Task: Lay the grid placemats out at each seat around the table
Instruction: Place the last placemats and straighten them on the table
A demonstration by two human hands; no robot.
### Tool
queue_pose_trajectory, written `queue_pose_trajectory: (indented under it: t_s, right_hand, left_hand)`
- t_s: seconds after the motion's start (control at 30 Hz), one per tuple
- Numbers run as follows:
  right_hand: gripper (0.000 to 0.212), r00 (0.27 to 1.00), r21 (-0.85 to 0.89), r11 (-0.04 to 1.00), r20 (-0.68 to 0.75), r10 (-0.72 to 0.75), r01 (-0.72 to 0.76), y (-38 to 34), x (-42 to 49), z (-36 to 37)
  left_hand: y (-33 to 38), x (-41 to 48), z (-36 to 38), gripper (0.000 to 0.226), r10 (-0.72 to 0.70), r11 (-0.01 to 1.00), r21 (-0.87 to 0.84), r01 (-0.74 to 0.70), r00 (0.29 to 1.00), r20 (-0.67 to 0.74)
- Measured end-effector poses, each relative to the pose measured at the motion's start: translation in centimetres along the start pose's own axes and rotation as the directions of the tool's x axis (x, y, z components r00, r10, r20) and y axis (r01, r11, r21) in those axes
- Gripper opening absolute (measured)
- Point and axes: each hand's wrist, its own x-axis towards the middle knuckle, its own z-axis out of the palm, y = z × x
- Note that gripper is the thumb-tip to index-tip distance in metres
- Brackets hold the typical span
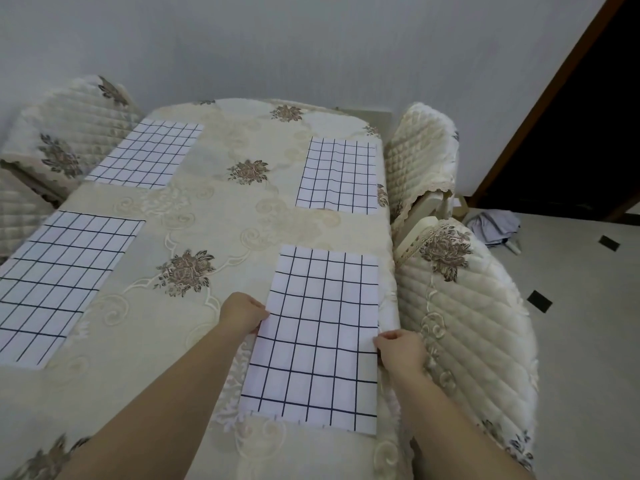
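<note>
On the table (221, 209), the near-right placemat (317, 337) by the chair (464, 323) looks thin, light and limp; left hand (242, 312) and right hand (401, 351) pinch its side edges.

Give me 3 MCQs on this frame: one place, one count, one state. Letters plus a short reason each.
1. Where does the placemat being handled lie?
A. near right of the table
B. far left
C. on a chair

2. How many grid placemats are on the tablecloth?
A. two
B. four
C. six

3. How do the hands meet that placemat?
A. both hover clear of it
B. one presses its centre
C. left hand and right hand each grip a side edge

Answers:
1 A, it lies beside the near right chair.
2 B, two along each long side.
3 C, fingers pinch both side edges.
</note>
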Motion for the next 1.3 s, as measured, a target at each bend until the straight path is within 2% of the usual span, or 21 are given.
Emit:
queue_pose_trajectory:
  t_s: [0.13,0.27,0.37,0.43,0.57,0.9,1.3]
  right_hand:
    - [0.014,1.0,-0.008,1.0,0.015,-0.005,0.005,0.2,0.1,0.0]
    - [0.009,0.999,-0.037,0.999,0.035,-0.02,0.021,0.3,0.2,-0.3]
    - [0.012,0.999,-0.019,1.0,0.047,-0.008,0.009,0.7,0.5,-0.4]
    - [0.016,0.999,-0.007,1.0,0.049,0.002,-0.001,1.0,0.8,-0.5]
    - [0.014,0.998,0.019,1.0,0.068,-0.007,0.006,0.8,0.4,-0.8]
    - [0.018,0.998,-0.01,1.0,0.065,-0.013,0.014,0.7,0.4,-1.1]
    - [0.014,0.999,-0.077,0.997,0.047,-0.019,0.023,0.6,0.7,-0.8]
  left_hand:
    - [0.2,-0.2,-0.1,0.014,0.06,0.99,0.132,-0.057,0.998,-0.018]
    - [0.0,0.0,0.4,0.019,0.084,0.985,0.15,-0.082,0.996,-0.009]
    - [-0.1,0.1,0.7,0.01,0.101,0.98,0.172,-0.101,0.995,0.007]
    - [-0.1,0.2,0.8,0.007,0.1,0.981,0.168,-0.101,0.995,0.014]
    - [-0.1,0.4,0.9,0.015,0.079,0.985,0.15,-0.082,0.997,0.022]
    - [0.1,0.4,0.8,0.015,0.026,0.993,0.116,-0.03,0.999,0.038]
    - [0.0,0.8,0.8,0.014,0.03,0.992,0.122,-0.036,0.998,0.052]
